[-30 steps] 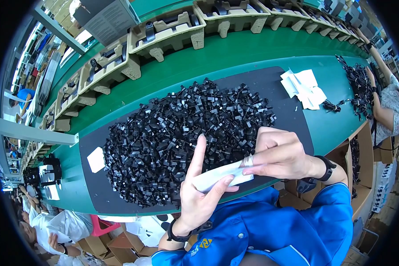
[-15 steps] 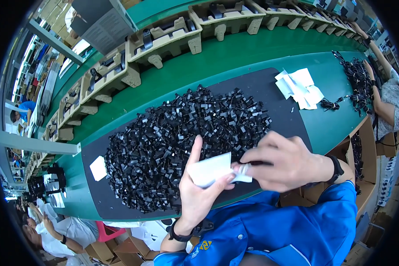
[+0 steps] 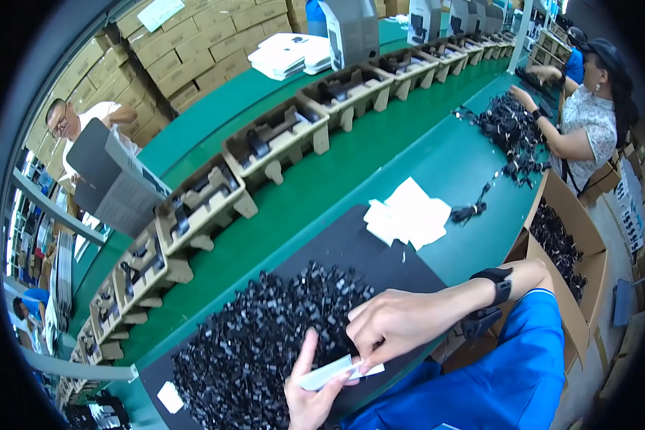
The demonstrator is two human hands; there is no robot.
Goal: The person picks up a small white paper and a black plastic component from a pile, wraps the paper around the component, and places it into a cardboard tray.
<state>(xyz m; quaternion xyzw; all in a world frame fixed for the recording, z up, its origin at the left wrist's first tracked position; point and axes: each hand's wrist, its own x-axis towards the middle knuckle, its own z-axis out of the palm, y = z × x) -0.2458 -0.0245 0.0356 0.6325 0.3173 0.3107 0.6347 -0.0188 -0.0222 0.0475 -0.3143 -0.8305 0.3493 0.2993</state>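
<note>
My left hand [image 3: 308, 403] is closed around a folded-looking piece of white paper [image 3: 325, 375], with its thumb and index finger along the sides. My right hand [image 3: 400, 328] pinches the paper's right end, its fingertips pressed together close to the left fingers. Whether the paper is one sheet or several layers cannot be made out. Both hands are over the near right edge of a large heap of small black plastic parts [image 3: 254, 344], which lies on a dark mat [image 3: 355, 240].
Loose white sheets [image 3: 410, 213] lie at the mat's far corner, beside a tied black cable [image 3: 469, 213]. More black cables [image 3: 512, 129] are heaped near a co-worker [image 3: 588, 115]. Moulded pulp trays [image 3: 276, 147] line the green conveyor. An open carton [image 3: 584, 287] stands at my right.
My view has swung upward and to the right, so the hands and heap appear lower. My right fingers have closed onto the paper's end, and the paper looks narrower, tilted more edge-on.
</note>
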